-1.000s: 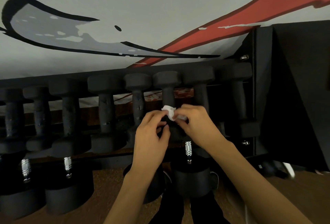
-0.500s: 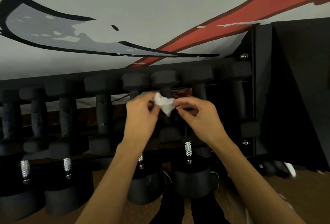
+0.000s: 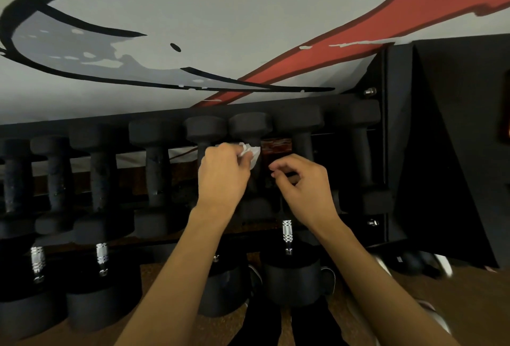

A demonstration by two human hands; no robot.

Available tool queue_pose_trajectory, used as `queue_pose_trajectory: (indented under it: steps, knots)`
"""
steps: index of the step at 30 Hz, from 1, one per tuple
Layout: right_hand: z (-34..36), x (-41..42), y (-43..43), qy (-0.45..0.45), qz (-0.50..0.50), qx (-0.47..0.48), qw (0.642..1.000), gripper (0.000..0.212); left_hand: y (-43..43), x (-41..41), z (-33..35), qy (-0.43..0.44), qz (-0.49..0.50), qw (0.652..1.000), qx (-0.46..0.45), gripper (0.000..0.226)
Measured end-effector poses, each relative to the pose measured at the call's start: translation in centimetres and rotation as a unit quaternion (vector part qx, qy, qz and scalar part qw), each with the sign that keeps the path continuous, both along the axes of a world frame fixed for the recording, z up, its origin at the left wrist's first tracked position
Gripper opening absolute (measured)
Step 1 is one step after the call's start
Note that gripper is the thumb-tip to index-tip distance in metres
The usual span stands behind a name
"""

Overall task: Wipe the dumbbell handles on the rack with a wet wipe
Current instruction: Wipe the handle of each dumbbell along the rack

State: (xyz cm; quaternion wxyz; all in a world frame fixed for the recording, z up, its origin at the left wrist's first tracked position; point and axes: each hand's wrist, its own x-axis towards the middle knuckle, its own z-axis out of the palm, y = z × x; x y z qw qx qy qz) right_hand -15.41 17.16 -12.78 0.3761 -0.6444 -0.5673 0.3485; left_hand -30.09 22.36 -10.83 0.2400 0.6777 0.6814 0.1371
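1. Head view shows my left hand point(image 3: 222, 177) gripping the crumpled white wet wipe point(image 3: 252, 152), bunched between thumb and fingers.
2. The wipe sits against the top of the handle of a matte black hex-ended dumbbell point(image 3: 249, 126), on the upper tier of the black steel rack point(image 3: 397, 130), right of the row's middle.
3. My right hand point(image 3: 305, 185) hangs just right of that handle, apart from the wipe. Its fingers are curled in with thumb near forefinger, and I see nothing held in them.
4. What changed: half a second ago both hands pinched the wipe between them, stretched in front of this dumbbell. Now the right has let go and dropped slightly, and the left alone carries the wipe to the handle.
5. I read that as the unfolding step finished and the wiping stroke on this handle beginning.
6. The other black dumbbells along the tier look untouched from here; I cannot tell which are already clean.
7. Nearer me, the lower tier holds larger round-headed dumbbells with ribbed chrome handles point(image 3: 287, 231), also still to do, I judge.
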Motion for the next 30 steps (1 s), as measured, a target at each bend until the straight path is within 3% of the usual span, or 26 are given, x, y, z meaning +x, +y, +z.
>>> queue_pose_trajectory:
  steps: [5,8,12,15,23,27,30]
  knots:
    - [-0.3,-0.1,-0.1,-0.012,-0.003,0.01,1.0,0.015,-2.1,-1.2,0.9,0.138,-0.128,0.982,-0.032,0.024]
    - [-0.2,-0.2,-0.2,-0.028,0.007,0.019,0.999,0.015,-3.3,-1.7,1.3,0.158,-0.173,0.971,-0.039,0.022]
    - [-0.2,-0.2,-0.3,-0.03,0.011,0.027,0.999,0.015,-1.9,-2.4,1.5,0.043,-0.163,0.985,0.028,0.012]
    - [-0.2,-0.2,-0.3,-0.024,0.008,0.027,0.999,0.015,0.0,-2.0,0.9,-0.039,-0.185,0.978,0.087,0.016]
    - [-0.3,0.0,-0.3,-0.036,0.022,0.037,0.998,0.013,-0.8,-0.3,-1.0,-0.015,-0.314,0.945,0.092,0.015]
    - [0.4,0.0,-0.4,-0.002,0.076,0.007,0.997,0.013,-3.0,-1.3,-0.8,-0.101,-0.237,0.966,0.037,0.022]
    - [0.9,-0.2,-0.4,0.036,0.133,-0.025,0.99,0.026,-5.0,-1.5,-0.2,-0.206,-0.096,0.974,0.005,0.034]
